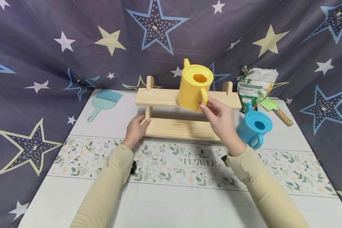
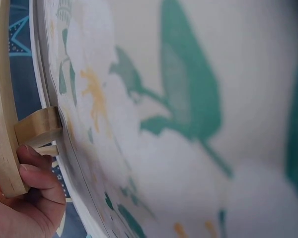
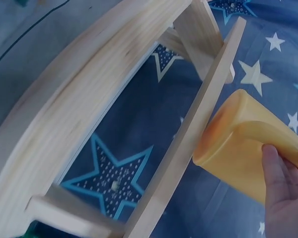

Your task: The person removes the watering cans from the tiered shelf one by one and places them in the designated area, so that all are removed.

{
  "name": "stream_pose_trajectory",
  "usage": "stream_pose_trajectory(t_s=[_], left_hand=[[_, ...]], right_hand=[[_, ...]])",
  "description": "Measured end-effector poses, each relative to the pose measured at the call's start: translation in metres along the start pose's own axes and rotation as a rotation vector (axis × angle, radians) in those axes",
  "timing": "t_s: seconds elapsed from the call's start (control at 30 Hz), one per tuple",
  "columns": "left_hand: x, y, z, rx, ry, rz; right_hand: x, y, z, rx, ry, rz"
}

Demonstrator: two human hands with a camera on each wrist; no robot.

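Yellow can (image 1: 191, 90) is in my R hand (image 1: 220, 117), thumb & fingers pinching its handle (image 1: 204, 96), spout on the far side. It's up by the rack's top board (image 1: 159, 97), near mid-length; can't tell if the base touches. My L hand (image 1: 136, 128) grips the lower board (image 1: 182, 128) at its left end. Step now, I'd say: setting the can up top. Next move prob. needs base level over the board, L steadying, then R letting go. Blue can (image 1: 247, 129) stands just right of the rack.
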State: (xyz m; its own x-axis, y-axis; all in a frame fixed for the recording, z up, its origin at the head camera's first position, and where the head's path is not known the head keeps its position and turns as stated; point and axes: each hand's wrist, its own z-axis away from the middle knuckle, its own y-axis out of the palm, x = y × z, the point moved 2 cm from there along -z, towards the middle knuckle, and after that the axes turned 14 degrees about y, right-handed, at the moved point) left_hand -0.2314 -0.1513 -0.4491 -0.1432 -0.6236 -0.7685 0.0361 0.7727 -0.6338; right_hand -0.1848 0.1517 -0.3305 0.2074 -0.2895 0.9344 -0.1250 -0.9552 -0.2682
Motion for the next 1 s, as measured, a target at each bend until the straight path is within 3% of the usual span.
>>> stream_pose_trajectory(t_s=[0.53,0.73,1.0], left_hand=[[0.004,0.001,-0.003,0.001,-0.007,-0.031],[0.003,0.000,-0.001,-0.004,0.001,-0.026],[0.001,0.001,-0.001,-0.003,0.006,-0.027]], right_hand=[[-0.015,-0.060,0.023,-0.142,-0.001,0.107],[-0.020,-0.081,0.031,-0.181,-0.021,0.093],[-0.023,-0.114,0.041,-0.291,-0.004,0.108]])
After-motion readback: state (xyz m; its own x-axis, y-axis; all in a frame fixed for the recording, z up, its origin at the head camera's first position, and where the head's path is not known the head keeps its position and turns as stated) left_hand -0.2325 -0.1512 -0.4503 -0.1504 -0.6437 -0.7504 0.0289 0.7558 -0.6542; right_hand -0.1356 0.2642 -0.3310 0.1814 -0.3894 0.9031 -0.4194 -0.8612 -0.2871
